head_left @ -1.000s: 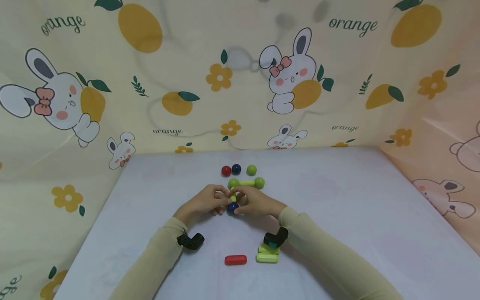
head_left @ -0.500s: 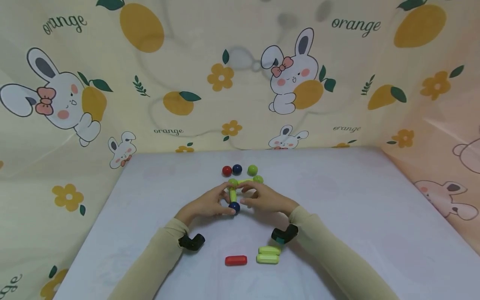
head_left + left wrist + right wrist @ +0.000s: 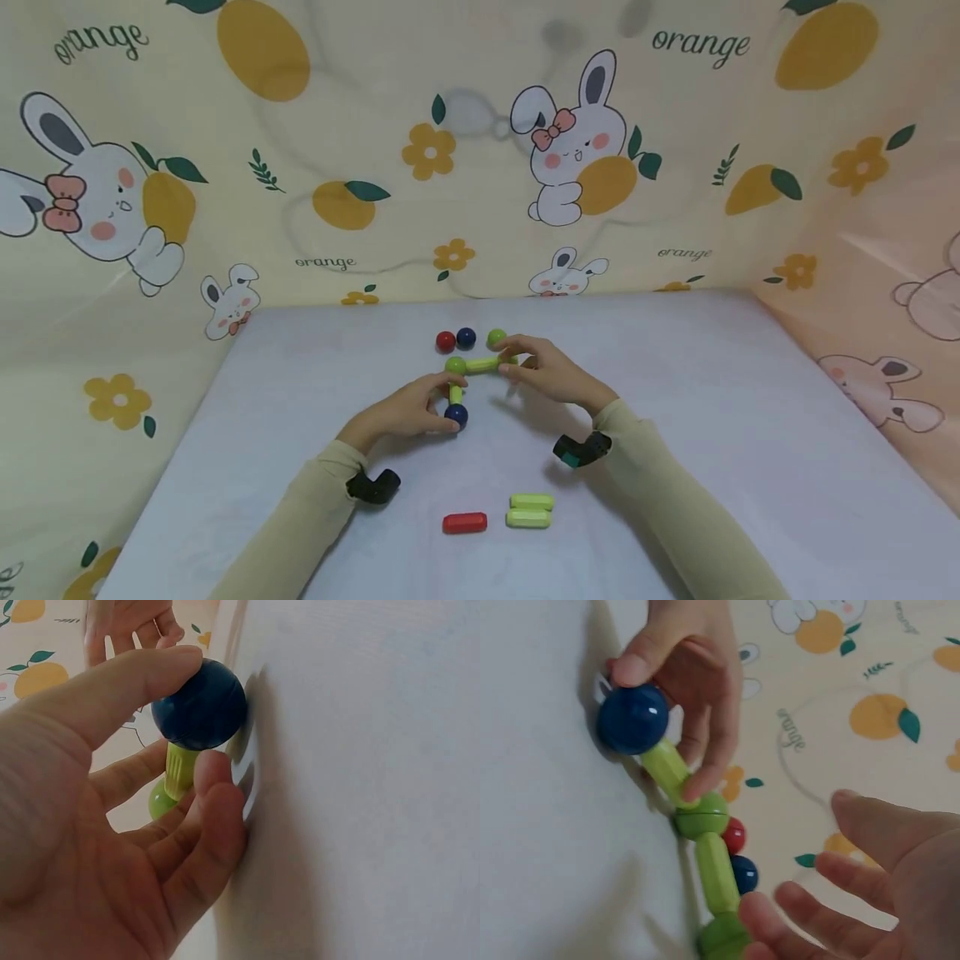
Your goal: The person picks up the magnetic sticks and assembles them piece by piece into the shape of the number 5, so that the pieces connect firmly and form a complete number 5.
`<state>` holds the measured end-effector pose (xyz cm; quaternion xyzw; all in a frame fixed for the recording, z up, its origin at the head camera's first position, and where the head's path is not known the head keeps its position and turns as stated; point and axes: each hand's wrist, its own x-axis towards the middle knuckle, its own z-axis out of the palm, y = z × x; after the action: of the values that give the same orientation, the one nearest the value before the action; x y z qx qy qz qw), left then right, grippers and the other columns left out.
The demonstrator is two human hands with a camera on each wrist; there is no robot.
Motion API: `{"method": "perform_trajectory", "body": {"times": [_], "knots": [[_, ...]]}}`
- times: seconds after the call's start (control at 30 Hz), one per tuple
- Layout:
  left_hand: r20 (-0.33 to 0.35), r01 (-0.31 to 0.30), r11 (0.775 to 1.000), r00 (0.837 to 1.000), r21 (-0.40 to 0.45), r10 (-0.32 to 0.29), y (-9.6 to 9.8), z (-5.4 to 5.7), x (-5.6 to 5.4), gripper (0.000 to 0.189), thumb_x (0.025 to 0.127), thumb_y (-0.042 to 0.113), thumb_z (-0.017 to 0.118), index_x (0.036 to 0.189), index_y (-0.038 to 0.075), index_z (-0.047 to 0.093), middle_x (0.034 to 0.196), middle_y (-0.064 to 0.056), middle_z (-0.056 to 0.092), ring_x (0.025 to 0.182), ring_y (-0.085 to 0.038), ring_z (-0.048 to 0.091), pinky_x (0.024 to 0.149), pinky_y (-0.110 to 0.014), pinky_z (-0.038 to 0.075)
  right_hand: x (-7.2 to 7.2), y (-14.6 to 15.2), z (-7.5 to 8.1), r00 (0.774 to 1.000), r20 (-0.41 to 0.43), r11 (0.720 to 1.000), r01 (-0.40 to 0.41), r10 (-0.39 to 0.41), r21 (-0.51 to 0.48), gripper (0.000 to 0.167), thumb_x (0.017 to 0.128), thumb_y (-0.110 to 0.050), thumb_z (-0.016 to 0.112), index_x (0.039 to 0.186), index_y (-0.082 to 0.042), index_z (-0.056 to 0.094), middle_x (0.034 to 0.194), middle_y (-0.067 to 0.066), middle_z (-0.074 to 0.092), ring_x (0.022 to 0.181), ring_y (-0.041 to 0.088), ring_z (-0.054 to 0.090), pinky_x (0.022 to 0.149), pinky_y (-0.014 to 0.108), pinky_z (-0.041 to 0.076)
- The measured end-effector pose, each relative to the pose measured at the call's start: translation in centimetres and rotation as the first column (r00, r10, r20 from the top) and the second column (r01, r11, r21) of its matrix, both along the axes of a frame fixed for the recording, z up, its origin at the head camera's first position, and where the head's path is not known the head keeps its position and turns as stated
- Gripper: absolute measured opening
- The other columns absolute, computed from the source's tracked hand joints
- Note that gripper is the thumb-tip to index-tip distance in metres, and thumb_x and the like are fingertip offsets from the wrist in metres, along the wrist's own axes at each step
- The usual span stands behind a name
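In mid-frame, my left hand [image 3: 408, 408] grips the blue ball [image 3: 457, 416]; my loose right hand [image 3: 557, 372] is nearer the right end of the crosswise rod [image 3: 482, 365].

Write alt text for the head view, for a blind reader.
A left hand, thumb on a navy ball, holds one leg of an L-shaped chain of balls and rods on a white table; the right hand partly hides its other end. Beyond lie a red ball, second navy ball, green ball; nearer, a red rod, two lime rods.
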<state>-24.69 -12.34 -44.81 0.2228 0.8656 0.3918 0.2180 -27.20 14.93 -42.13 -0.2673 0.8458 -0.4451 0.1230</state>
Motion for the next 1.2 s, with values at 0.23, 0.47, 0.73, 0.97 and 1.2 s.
{"method": "perform_trajectory", "body": {"times": [0.23, 0.47, 0.73, 0.97, 1.2], "knots": [[0.012, 0.028, 1.0, 1.0, -0.002, -0.028, -0.6, 0.3, 0.0, 0.065, 0.086, 0.024, 0.081, 0.142, 0.014, 0.051, 0.129, -0.014, 0.057, 0.069, -0.013, 0.051, 0.064, -0.026, 0.045, 1.8, 0.1, 0.3, 0.998, 0.006, 0.993, -0.055, 0.055, 0.102, 0.041, 0.1, -0.021, 0.064, 0.138, -0.007, 0.055, 0.127, 0.019, 0.065, 0.09, 0.024, 0.07, 0.084, 0.036, 0.053], [0.061, 0.036, 0.999, 0.998, -0.019, -0.035, -1.0, 0.7, 0.0, 0.063, 0.085, 0.021, 0.08, 0.14, 0.014, 0.051, 0.125, -0.013, 0.056, 0.074, -0.016, 0.054, 0.07, -0.028, 0.046, 5.1, 0.8, 0.5, 0.985, 0.055, 0.968, -0.174, 0.166, 0.179, 0.046, 0.096, -0.027, 0.07, 0.137, -0.009, 0.057, 0.123, 0.013, 0.067, 0.089, 0.014, 0.064, 0.083, 0.029, 0.054], [0.084, 0.052, 0.999, 0.995, 0.004, -0.052, -1.2, 0.4, -0.4, 0.061, 0.086, 0.019, 0.08, 0.14, 0.015, 0.051, 0.126, -0.013, 0.056, 0.071, -0.015, 0.053, 0.069, -0.027, 0.045, 8.2, 2.1, 0.2, 0.956, 0.152, 0.935, -0.279, 0.25, 0.22, 0.048, 0.09, -0.024, 0.077, 0.134, -0.014, 0.061, 0.112, 0.004, 0.067, 0.09, 0.016, 0.059, 0.079, 0.023, 0.05], [0.132, 0.061, 0.996, 0.989, 0.064, -0.069, -1.4, -0.2, -0.9, 0.061, 0.086, 0.016, 0.079, 0.14, 0.015, 0.05, 0.128, -0.013, 0.054, 0.067, -0.015, 0.053, 0.069, -0.026, 0.045, 9.3, 2.6, -0.4, 0.94, 0.203, 0.912, -0.32, 0.273, 0.255, 0.035, 0.086, -0.023, 0.081, 0.118, -0.02, 0.068, 0.094, -0.004, 0.064, 0.082, 0.008, 0.054, 0.072, 0.019, 0.046], [0.161, 0.055, 0.995, 0.985, 0.079, -0.067, -1.6, -0.1, -0.8, 0.061, 0.087, 0.016, 0.078, 0.14, 0.015, 0.048, 0.129, -0.015, 0.053, 0.066, -0.014, 0.054, 0.07, -0.026, 0.045, 9.8, 2.5, -0.6, 0.939, 0.142, 0.891, -0.342, 0.313, 0.297, 0.011, 0.089, -0.017, 0.076, 0.094, -0.021, 0.067, 0.088, -0.011, 0.061, 0.081, 0.002, 0.053, 0.075, 0.019, 0.048]]}}
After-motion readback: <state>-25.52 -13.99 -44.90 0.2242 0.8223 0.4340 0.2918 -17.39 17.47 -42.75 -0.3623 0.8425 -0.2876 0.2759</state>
